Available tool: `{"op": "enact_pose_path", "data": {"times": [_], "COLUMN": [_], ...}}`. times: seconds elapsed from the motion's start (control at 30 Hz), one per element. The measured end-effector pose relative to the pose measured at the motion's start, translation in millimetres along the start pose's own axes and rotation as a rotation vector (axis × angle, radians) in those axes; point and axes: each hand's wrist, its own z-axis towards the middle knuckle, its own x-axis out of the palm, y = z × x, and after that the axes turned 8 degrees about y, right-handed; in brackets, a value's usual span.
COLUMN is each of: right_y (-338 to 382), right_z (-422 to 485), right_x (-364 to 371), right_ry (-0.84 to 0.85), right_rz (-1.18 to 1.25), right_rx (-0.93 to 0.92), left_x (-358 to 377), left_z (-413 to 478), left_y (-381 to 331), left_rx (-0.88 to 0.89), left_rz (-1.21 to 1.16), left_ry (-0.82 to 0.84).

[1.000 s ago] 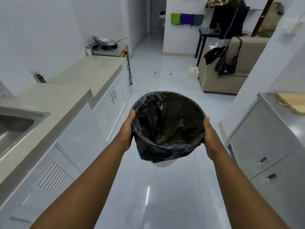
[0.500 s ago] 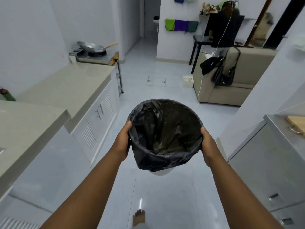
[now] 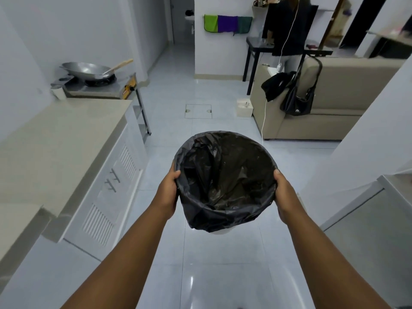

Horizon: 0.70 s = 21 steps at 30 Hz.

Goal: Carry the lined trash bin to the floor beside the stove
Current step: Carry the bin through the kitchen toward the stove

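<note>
I hold a round white trash bin lined with a black bag (image 3: 225,181) in the air in front of me, above the floor. My left hand (image 3: 168,192) grips its left rim and my right hand (image 3: 284,195) grips its right rim. Only a sliver of the white bin shows under the bag. The stove (image 3: 100,84) stands at the far left on a metal stand, with a steel wok (image 3: 85,70) on its burner. Pale tiled floor (image 3: 169,94) lies to the right of the stove.
A long counter with white cabinets (image 3: 66,139) runs along the left. A grey cabinet (image 3: 367,219) is on the right. Ahead sit a beige sofa (image 3: 334,103) with a black bag, a small white box (image 3: 244,107) on the floor, and a person at a black table (image 3: 287,30).
I have walked forward along the counter with the bin held in both hands. The stove, sofa and floor hatch are nearer, and the sink has passed out of view.
</note>
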Motion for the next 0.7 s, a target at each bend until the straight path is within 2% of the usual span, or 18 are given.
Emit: {"op": "enact_pose_path", "data": {"times": [0.7], "right_y": [93.4], "right_z": [364.9], "right_x": [-28.4], "right_ry": [0.099], "right_rz": [0.038], "right_rx": [-0.005], "left_x": [25.8], "left_z": [343.5], "left_y": [-51.6], "left_rx": [-0.005], "left_rz": [0.089], "left_ry": [-0.123]}}
